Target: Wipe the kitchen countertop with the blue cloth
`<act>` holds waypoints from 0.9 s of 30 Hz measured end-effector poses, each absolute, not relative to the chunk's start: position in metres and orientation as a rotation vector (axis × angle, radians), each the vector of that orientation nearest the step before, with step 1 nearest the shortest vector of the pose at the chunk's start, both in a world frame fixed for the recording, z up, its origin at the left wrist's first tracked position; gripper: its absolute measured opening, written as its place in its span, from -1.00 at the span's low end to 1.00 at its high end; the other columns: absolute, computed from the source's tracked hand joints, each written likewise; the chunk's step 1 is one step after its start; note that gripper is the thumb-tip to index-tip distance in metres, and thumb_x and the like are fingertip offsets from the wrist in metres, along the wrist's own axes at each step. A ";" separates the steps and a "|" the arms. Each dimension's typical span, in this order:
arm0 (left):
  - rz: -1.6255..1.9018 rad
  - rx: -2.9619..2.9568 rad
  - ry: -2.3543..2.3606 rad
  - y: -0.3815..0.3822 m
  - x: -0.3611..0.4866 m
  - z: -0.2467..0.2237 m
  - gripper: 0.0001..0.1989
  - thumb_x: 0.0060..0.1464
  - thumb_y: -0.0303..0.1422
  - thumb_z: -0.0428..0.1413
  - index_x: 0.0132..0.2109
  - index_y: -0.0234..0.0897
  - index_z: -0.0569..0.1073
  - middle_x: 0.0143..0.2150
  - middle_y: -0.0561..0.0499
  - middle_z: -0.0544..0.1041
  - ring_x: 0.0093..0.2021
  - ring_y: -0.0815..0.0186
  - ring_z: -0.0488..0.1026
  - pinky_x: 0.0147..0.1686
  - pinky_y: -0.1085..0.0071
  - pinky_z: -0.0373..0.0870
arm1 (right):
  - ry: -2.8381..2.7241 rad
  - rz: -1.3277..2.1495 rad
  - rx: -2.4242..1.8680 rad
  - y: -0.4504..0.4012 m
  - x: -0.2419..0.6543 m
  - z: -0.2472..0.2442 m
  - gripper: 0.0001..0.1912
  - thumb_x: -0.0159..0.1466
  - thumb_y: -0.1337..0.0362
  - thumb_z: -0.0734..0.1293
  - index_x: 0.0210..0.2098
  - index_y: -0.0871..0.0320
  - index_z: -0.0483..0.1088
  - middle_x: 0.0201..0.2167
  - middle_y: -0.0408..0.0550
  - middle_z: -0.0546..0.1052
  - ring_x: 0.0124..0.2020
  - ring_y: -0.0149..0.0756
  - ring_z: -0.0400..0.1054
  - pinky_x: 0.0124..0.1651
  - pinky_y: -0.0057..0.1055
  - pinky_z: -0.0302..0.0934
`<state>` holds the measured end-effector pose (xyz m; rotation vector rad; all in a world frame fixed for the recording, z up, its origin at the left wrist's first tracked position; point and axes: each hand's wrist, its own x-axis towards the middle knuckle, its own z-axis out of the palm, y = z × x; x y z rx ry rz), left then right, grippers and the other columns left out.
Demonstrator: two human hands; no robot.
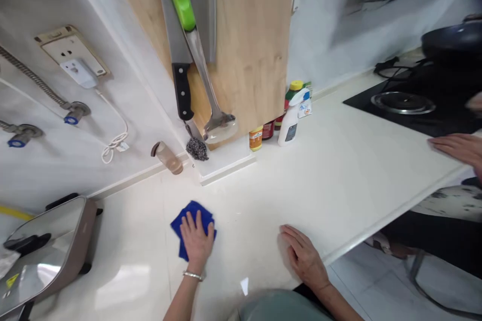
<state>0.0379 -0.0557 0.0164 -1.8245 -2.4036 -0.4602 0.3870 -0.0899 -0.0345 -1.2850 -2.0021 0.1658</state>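
A folded blue cloth [187,210] lies on the white countertop [248,205]. Flat on top of it, fingers spread, is my left hand [196,241], with a silvery bracelet at the wrist. To the right, my right hand [307,258] rests on the counter near its front edge; the fingers are stretched out together and hold nothing. Beyond the cloth stand a brownish bottle [168,158], leaning in view against the wall, and a white spray bottle [289,125].
An electric pan with a glass lid [48,256] stands at left. Ahead, a wooden board [252,40] carries a knife [183,90], a ladle [205,67] and a steel scourer [197,149]. At right are a black cooktop [380,88] and another person's hand [461,148] on the counter.
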 end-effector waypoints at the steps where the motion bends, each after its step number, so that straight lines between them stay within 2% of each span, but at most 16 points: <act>1: -0.527 -1.936 -2.327 -0.047 0.061 0.013 -0.37 0.25 -0.13 -0.03 0.35 -0.39 0.25 0.47 -0.34 0.01 0.47 -0.21 -0.16 0.35 -0.24 -0.08 | -1.997 0.169 -1.288 -0.089 0.387 -0.035 -0.51 0.29 0.46 0.13 0.19 0.10 0.29 0.20 -0.01 0.40 0.26 -0.20 0.23 0.27 -0.10 0.31; 7: -0.639 -2.502 -1.953 -0.031 0.191 0.003 -0.31 0.17 -0.17 0.10 0.39 -0.30 0.19 0.50 -0.28 -0.12 0.47 -0.23 -0.20 0.35 -0.31 -0.07 | -1.907 0.140 -1.274 -0.089 0.386 -0.037 -0.49 0.29 0.46 0.12 0.20 0.09 0.28 0.16 0.03 0.43 0.22 -0.15 0.28 0.23 -0.04 0.35; 11: -0.624 -2.693 -1.793 -0.043 0.227 0.010 -0.30 0.18 -0.12 0.10 0.39 -0.23 0.18 0.50 -0.25 -0.11 0.48 -0.19 -0.22 0.35 -0.31 -0.04 | -1.783 0.140 -1.283 -0.090 0.386 -0.036 -0.55 0.30 0.44 0.11 0.14 0.10 0.31 0.09 0.06 0.46 0.15 -0.14 0.33 0.19 -0.03 0.36; 16: -0.616 -2.763 -1.675 -0.053 0.193 0.021 -0.38 0.30 -0.17 -0.03 0.42 -0.23 0.10 0.49 -0.22 -0.02 0.48 0.01 -0.11 0.35 -0.17 0.10 | -1.657 0.153 -1.307 -0.087 0.389 -0.027 -0.55 0.31 0.43 0.09 0.16 0.12 0.25 0.08 0.11 0.41 0.13 -0.14 0.32 0.11 -0.05 0.40; 19: -0.675 -2.486 -1.920 -0.065 0.144 0.017 -0.46 0.34 -0.26 -0.12 0.41 -0.17 0.11 0.46 -0.18 0.08 0.47 0.09 -0.05 0.36 -0.15 0.06 | -1.724 0.145 -1.305 -0.076 0.380 -0.012 -0.52 0.33 0.41 0.09 0.23 0.11 0.20 0.20 0.15 0.32 0.22 -0.08 0.24 0.16 -0.01 0.35; 23: -0.647 -2.028 -2.261 -0.101 0.084 -0.002 -0.44 0.31 -0.21 -0.12 0.39 -0.26 0.18 0.44 -0.25 0.13 0.46 0.00 -0.06 0.34 -0.20 0.07 | -1.984 0.141 -1.231 -0.050 0.346 0.015 -0.45 0.31 0.37 0.14 0.30 0.10 0.17 0.33 0.11 0.19 0.38 0.05 0.00 0.32 0.14 0.15; 27: -0.570 -1.710 -2.405 -0.145 0.070 -0.024 -0.42 0.29 -0.17 -0.14 0.37 -0.28 0.22 0.45 -0.25 0.08 0.47 -0.04 -0.12 0.34 -0.23 0.03 | -2.279 0.178 -1.214 -0.025 0.316 0.024 -0.33 0.28 0.28 0.23 0.37 0.03 0.08 0.45 0.05 -0.06 0.44 0.20 -0.24 0.37 0.30 -0.09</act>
